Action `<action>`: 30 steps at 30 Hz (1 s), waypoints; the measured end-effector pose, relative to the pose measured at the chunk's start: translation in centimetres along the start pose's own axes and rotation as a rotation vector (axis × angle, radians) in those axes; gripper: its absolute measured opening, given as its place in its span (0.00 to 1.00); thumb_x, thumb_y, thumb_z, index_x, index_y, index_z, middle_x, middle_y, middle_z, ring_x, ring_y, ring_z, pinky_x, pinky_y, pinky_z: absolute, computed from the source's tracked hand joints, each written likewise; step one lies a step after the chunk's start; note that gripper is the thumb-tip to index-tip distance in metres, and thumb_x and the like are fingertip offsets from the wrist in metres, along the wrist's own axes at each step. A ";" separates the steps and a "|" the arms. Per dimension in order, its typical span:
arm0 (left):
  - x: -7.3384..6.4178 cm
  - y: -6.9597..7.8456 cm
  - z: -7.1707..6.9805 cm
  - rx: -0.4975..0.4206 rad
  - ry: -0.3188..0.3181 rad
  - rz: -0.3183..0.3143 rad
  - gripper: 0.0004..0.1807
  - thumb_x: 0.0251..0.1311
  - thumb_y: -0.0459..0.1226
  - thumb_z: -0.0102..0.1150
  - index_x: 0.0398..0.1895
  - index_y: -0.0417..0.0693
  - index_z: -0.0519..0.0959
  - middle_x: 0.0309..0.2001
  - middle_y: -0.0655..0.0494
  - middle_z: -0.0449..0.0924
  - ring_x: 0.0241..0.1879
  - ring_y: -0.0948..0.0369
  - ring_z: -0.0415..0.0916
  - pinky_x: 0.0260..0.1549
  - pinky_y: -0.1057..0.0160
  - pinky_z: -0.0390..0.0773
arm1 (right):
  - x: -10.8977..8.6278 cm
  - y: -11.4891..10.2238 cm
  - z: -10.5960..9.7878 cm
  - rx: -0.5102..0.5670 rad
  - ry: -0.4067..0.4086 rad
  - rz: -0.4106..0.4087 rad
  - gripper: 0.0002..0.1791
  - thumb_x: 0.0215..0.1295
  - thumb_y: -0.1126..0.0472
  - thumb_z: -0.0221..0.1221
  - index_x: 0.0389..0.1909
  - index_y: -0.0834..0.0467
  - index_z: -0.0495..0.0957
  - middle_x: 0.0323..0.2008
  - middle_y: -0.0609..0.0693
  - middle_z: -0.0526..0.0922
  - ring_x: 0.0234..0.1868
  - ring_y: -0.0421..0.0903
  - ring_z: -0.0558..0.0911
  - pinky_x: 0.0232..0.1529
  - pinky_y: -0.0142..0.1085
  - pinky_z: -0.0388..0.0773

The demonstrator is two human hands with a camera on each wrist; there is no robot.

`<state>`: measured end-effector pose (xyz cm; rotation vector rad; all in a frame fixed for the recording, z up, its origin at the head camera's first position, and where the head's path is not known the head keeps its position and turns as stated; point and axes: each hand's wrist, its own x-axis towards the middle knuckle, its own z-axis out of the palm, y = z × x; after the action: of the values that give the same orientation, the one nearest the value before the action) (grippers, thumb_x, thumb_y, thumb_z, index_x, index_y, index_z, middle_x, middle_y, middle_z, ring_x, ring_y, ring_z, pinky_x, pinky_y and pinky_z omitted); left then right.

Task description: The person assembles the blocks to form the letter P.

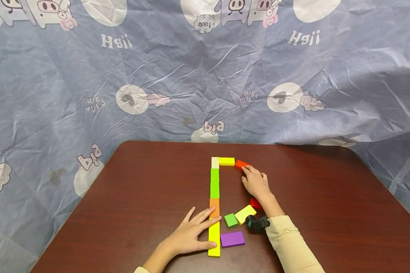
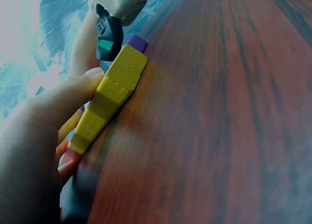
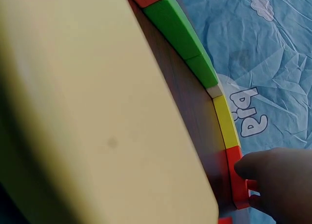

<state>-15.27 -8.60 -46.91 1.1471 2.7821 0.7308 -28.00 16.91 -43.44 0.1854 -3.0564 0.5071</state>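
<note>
A straight column of blocks runs up the table: yellow at the near end, then orange, green and a cream one at the top. From there a yellow block extends rightward. Over the near end my left hand lies with fingers spread, its thumb and fingertips touching the yellow and orange blocks. My right hand pinches a red block between thumb and fingers. That block sits at the yellow one's right end, slightly angled in the head view.
Loose blocks lie right of the column: purple, green, pale yellow, and a red one partly hidden under the right forearm. A patterned cloth hangs behind the brown table.
</note>
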 end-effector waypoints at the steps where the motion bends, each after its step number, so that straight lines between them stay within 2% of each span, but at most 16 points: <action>1: 0.0 0.0 0.0 0.003 0.001 0.000 0.36 0.55 0.65 0.43 0.68 0.71 0.53 0.72 0.63 0.46 0.70 0.62 0.49 0.64 0.40 0.39 | 0.0 0.0 0.0 0.001 0.000 -0.001 0.26 0.66 0.58 0.47 0.65 0.60 0.61 0.65 0.58 0.62 0.65 0.58 0.61 0.60 0.58 0.56; 12: 0.0 0.0 0.1 0.003 0.002 -0.001 0.37 0.55 0.65 0.43 0.68 0.71 0.54 0.72 0.63 0.46 0.70 0.62 0.49 0.64 0.40 0.39 | -0.9 0.4 -0.6 0.057 0.031 0.005 0.28 0.64 0.57 0.50 0.64 0.61 0.62 0.65 0.58 0.62 0.65 0.57 0.60 0.61 0.58 0.53; 16: -0.1 0.0 0.0 0.001 0.001 -0.003 0.37 0.55 0.65 0.43 0.68 0.71 0.53 0.72 0.63 0.46 0.70 0.62 0.49 0.65 0.41 0.39 | -1.8 0.9 -0.8 0.079 0.050 0.007 0.26 0.64 0.57 0.50 0.62 0.62 0.64 0.63 0.59 0.64 0.64 0.58 0.62 0.61 0.58 0.53; 21: -0.2 0.0 -0.1 -0.002 0.003 -0.002 0.36 0.55 0.65 0.43 0.68 0.70 0.54 0.72 0.63 0.46 0.70 0.62 0.49 0.64 0.40 0.39 | -3.5 1.5 -1.2 0.095 0.060 -0.007 0.23 0.64 0.57 0.50 0.59 0.61 0.68 0.59 0.61 0.68 0.60 0.60 0.66 0.58 0.60 0.57; 26: -0.2 0.0 0.0 -0.007 0.006 0.000 0.36 0.55 0.65 0.44 0.68 0.70 0.54 0.72 0.63 0.46 0.70 0.62 0.49 0.65 0.41 0.39 | -5.3 2.3 -2.1 0.137 -0.012 -0.020 0.21 0.63 0.57 0.52 0.56 0.60 0.71 0.55 0.63 0.71 0.57 0.61 0.69 0.55 0.60 0.63; 28: -0.2 -0.1 0.0 -0.002 0.006 -0.001 0.37 0.55 0.65 0.43 0.68 0.70 0.54 0.72 0.63 0.46 0.70 0.62 0.49 0.65 0.41 0.38 | -6.0 2.7 -2.7 0.175 -0.043 -0.061 0.20 0.62 0.56 0.53 0.52 0.61 0.73 0.51 0.63 0.73 0.53 0.59 0.72 0.54 0.55 0.68; 30: -0.1 -0.1 0.0 -0.005 0.001 -0.004 0.37 0.55 0.65 0.44 0.68 0.71 0.53 0.72 0.63 0.46 0.70 0.62 0.49 0.65 0.41 0.38 | -6.5 3.1 -3.3 0.238 -0.107 -0.103 0.19 0.60 0.56 0.54 0.50 0.63 0.73 0.48 0.62 0.73 0.50 0.58 0.74 0.52 0.52 0.71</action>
<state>-15.25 -8.76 -46.94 1.1396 2.7806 0.7377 -21.88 21.65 -41.69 0.3872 -3.0588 0.8808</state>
